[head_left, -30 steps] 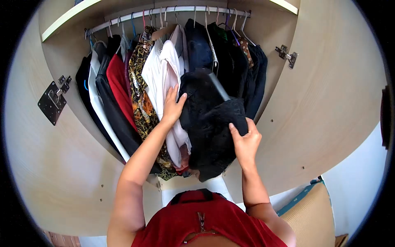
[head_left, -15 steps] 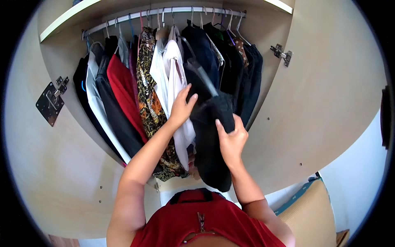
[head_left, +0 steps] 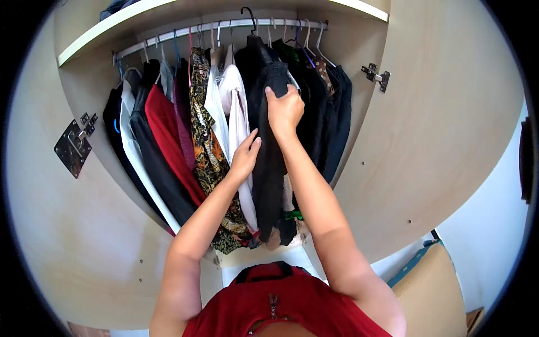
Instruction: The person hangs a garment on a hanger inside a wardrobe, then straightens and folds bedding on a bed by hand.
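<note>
My right hand (head_left: 285,109) is closed on the upper part of a black garment (head_left: 269,180), which hangs down among the other clothes. A black hanger (head_left: 251,22) rises above this garment, its hook at the height of the metal rod (head_left: 196,28); whether it rests on the rod I cannot make out. My left hand (head_left: 246,154) lies against the white garment (head_left: 234,95), beside the black one, with its fingers extended. To the left hang a patterned garment (head_left: 200,112) and a red one (head_left: 168,135).
More dark clothes (head_left: 337,118) hang on the right. A shelf edge (head_left: 135,17) runs above the rod. Open wardrobe doors with metal hinges (head_left: 74,147) (head_left: 376,77) stand at both sides. A beige woven panel (head_left: 432,286) is at the lower right.
My right hand has moved up and to the left with the black garment, which now hangs narrower and more upright. The black hanger hook has come up to rod height. My left hand has shifted slightly down.
</note>
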Available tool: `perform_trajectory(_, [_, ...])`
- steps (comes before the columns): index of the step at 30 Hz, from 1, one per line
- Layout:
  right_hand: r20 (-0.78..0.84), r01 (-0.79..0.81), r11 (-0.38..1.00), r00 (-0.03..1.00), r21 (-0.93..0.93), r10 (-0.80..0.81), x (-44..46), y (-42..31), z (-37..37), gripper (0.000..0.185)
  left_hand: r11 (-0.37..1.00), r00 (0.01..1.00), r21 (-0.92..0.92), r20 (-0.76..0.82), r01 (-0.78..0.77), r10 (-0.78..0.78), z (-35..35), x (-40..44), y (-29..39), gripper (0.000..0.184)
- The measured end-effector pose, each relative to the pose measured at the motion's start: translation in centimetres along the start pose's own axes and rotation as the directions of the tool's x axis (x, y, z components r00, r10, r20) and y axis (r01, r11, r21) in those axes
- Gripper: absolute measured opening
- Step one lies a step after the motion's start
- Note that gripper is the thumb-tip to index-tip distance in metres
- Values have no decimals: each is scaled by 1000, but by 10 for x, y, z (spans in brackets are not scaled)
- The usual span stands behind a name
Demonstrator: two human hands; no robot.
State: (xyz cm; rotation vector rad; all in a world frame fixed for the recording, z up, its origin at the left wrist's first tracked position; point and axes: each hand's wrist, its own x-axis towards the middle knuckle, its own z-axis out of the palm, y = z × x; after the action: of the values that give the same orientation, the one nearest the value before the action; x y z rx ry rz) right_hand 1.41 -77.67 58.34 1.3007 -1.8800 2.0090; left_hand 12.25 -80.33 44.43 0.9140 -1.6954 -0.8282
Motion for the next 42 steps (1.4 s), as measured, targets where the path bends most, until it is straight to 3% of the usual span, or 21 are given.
perform_trajectory(2, [-56,73,996,996,-46,-75,15,-2,27,43,997,997,-18,-28,72,-73,-8,-11,-3,47])
perform_trajectory(4, [-37,28,999,999,-40,-30,20,-4,40,46,991,992,-53,6,123,-123,-19,-23,11,47])
perform_trajectory(5, [-34,7,999,999,-43,-8,23,-4,49,46,999,999,-9,-25,37,-37,-21,-24,0,46])
perform_trajectory(7, [-39,-34,998,999,-44,32,28,-7,62,45,998,999,-51,1,49,-49,-27,-30,-4,45])
perform_trajectory(12, [75,-88,991,993,-100,96,45,-9,76,41,991,990,-37,52,130,-128,-37,-51,-1,43])
perform_trajectory(17, [196,-28,993,979,-118,51,39,3,81,52,982,977,-30,108,186,-182,-45,-81,-10,41])
perform_trajectory(22, [268,15,999,963,-48,-2,29,27,83,73,960,951,-103,198,262,-238,-46,-110,-35,41])
perform_trajectory(29, [328,125,992,937,6,-120,-11,79,82,76,899,923,-255,245,357,-297,-44,-140,-58,44])
perform_trajectory(32, [382,163,984,916,-77,-122,-46,124,84,69,857,888,-266,263,442,-376,-44,-157,-65,44])
perform_trajectory(35, [475,101,981,880,-166,-10,-85,181,81,66,807,840,-247,248,536,-482,-40,-184,-81,43])
perform_trajectory(37, [526,117,975,851,-191,0,-113,223,76,53,768,815,-275,223,578,-534,-37,-209,-108,42])
perform_trajectory(42, [655,125,941,746,-316,120,-165,295,53,37,593,625,-219,128,775,-770,-39,-293,-158,39])
